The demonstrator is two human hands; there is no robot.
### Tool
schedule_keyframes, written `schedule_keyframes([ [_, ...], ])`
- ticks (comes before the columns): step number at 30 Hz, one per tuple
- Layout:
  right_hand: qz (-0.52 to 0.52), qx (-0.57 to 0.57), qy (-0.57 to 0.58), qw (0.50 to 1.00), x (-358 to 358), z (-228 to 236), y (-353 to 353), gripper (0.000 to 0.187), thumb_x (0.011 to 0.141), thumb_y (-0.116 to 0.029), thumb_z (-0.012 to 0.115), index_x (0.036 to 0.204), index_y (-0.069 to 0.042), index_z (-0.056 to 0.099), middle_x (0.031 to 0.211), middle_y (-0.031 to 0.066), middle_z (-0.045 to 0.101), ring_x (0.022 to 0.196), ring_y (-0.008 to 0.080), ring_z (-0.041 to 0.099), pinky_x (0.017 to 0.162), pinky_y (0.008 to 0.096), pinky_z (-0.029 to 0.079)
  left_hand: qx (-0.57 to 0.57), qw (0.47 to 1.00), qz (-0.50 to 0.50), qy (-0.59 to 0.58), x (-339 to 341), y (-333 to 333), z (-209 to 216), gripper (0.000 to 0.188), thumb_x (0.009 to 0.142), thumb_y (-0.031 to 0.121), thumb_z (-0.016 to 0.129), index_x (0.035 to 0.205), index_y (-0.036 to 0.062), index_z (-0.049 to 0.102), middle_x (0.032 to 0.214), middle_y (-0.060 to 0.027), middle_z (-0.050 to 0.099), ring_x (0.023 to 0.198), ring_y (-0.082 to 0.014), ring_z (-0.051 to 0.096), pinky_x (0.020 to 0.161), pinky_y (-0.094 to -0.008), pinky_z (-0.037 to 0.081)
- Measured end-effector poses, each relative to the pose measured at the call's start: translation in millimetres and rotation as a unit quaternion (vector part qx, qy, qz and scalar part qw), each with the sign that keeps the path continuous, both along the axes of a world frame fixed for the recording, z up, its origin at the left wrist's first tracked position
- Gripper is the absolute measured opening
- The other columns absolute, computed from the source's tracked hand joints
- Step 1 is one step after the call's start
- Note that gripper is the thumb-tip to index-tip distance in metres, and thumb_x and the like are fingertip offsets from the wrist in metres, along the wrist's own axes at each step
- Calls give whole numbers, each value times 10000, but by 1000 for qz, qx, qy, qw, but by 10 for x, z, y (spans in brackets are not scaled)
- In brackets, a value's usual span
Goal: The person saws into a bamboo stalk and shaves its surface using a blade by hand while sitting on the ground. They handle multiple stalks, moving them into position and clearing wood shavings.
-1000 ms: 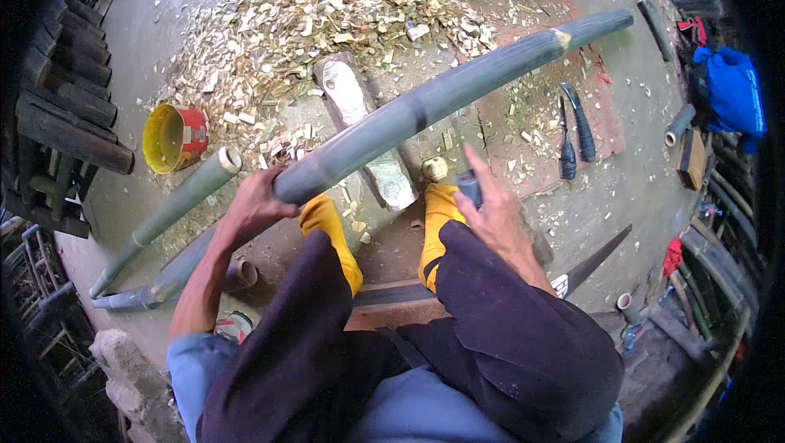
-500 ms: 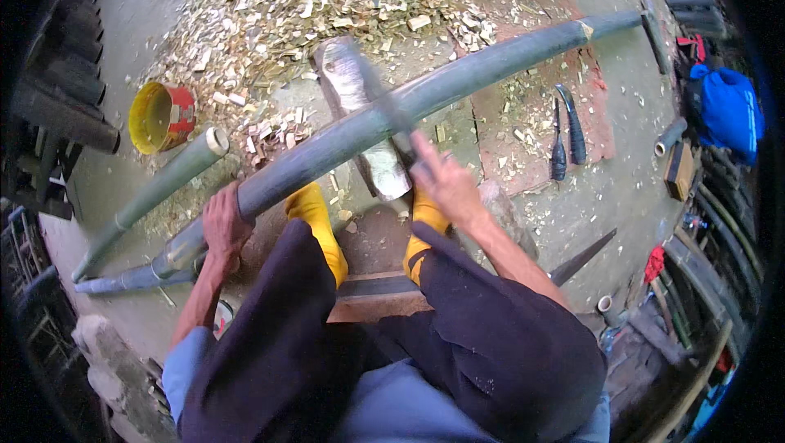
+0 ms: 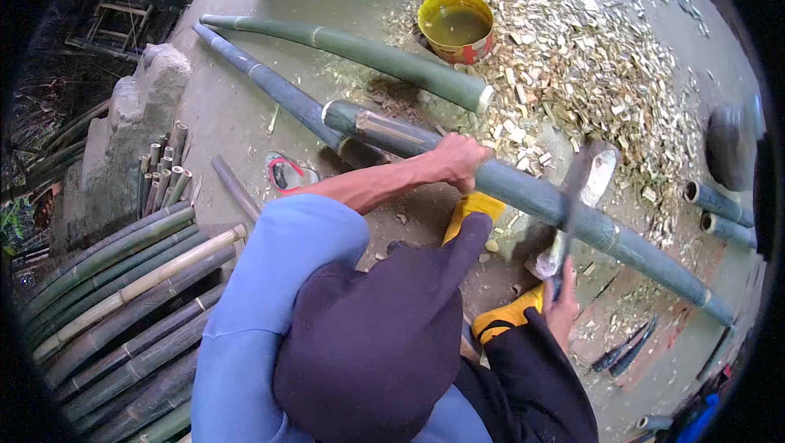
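A long dark green bamboo pole [image 3: 523, 190] slants from the upper middle to the lower right, lying across a pale, worn wooden block [image 3: 601, 175]. My left hand [image 3: 459, 158] is closed around the pole, towards its left end. In my right hand [image 3: 561, 312] is the handle of a machete [image 3: 572, 222]; its blade, smeared by motion, crosses in front of the pole above the block. Whether the edge touches the bamboo I cannot tell. My feet, in yellow footwear [image 3: 511, 315], rest on the near side of the pole.
Wood chips [image 3: 572, 75] spread over the floor beside a yellow and red bucket [image 3: 455, 22]. Two other bamboo poles [image 3: 368, 46] lie at upper left. Stacked poles [image 3: 131, 304] fill the lower left near a stone [image 3: 151, 87]. Two dark-handled tools [image 3: 625, 349] lie lower right.
My view has swung to the left, bringing the stacked poles in and shifting the bucket towards the middle. My left hand still grips the pole, and the machete stays in my right hand.
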State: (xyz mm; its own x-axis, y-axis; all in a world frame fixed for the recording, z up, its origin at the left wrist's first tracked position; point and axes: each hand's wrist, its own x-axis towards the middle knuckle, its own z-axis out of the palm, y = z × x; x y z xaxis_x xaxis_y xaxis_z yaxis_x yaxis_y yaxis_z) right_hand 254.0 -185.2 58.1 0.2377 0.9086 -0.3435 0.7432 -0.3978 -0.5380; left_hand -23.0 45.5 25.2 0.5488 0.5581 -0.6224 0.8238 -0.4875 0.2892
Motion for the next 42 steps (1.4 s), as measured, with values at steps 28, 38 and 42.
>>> schedule_keyframes([
  [28,4,48,75,996,227,84,-16,541,905,-286,552,1394,-167,353,850,242,651,810,332,665,708,433,530,282,957,-16,-60,-445,-548,206,682,498,175,775,1120,92,508,973,-62,568,959,-267,550,788,-377,442],
  [38,124,-84,-8,989,146,303,75,573,898,-282,561,1402,-113,346,991,233,646,862,355,658,744,419,537,166,981,10,-101,-288,-333,309,575,499,214,770,995,78,513,904,-138,597,877,-349,586,751,-449,464],
  [42,-196,12,139,971,382,247,246,609,874,-256,614,1405,-116,349,1129,238,596,1033,321,609,933,413,448,98,990,30,-99,-258,-276,279,598,487,233,791,995,83,513,923,-147,602,883,-362,586,738,-462,467],
])
